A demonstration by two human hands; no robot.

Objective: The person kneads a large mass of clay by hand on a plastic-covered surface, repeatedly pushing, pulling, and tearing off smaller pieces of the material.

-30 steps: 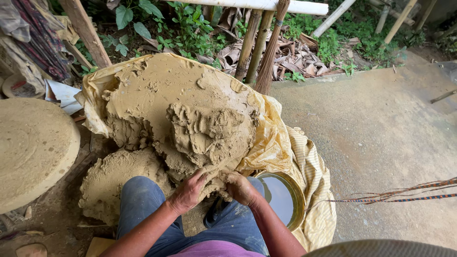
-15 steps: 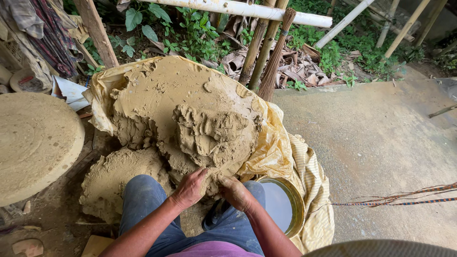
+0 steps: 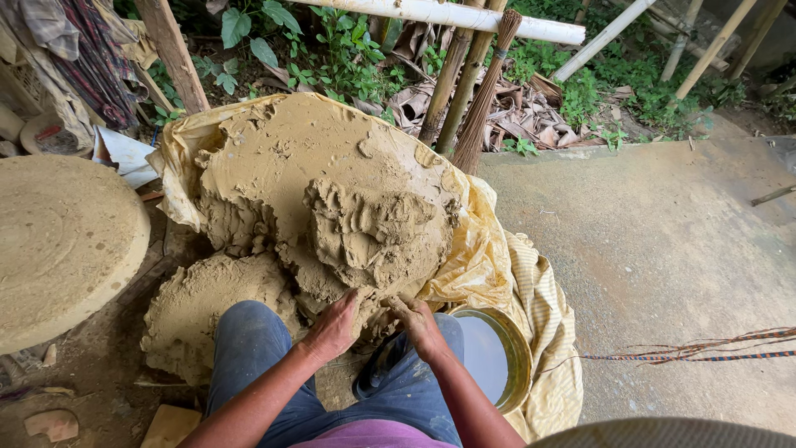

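A big mound of wet tan clay (image 3: 332, 191) lies on yellow plastic sheeting (image 3: 477, 257) in front of my knees. My left hand (image 3: 332, 325) presses into the mound's near edge, fingers curled around a lump of clay (image 3: 373, 307). My right hand (image 3: 419, 322) grips the same lump from the right side. Both hands are smeared with clay. A lower, flatter heap of clay (image 3: 199, 311) sits at the left of my left knee.
A round clay-coated wheel or slab (image 3: 58, 241) stands at the left. A green-rimmed bowl of cloudy water (image 3: 497, 357) sits by my right knee. A broom (image 3: 485, 91) and bamboo poles lean behind the mound. Bare concrete (image 3: 663, 249) spreads to the right.
The view has tilted slightly down and closer. Both hands stay at the mound's near edge, kneading and pulling at the lump between them.
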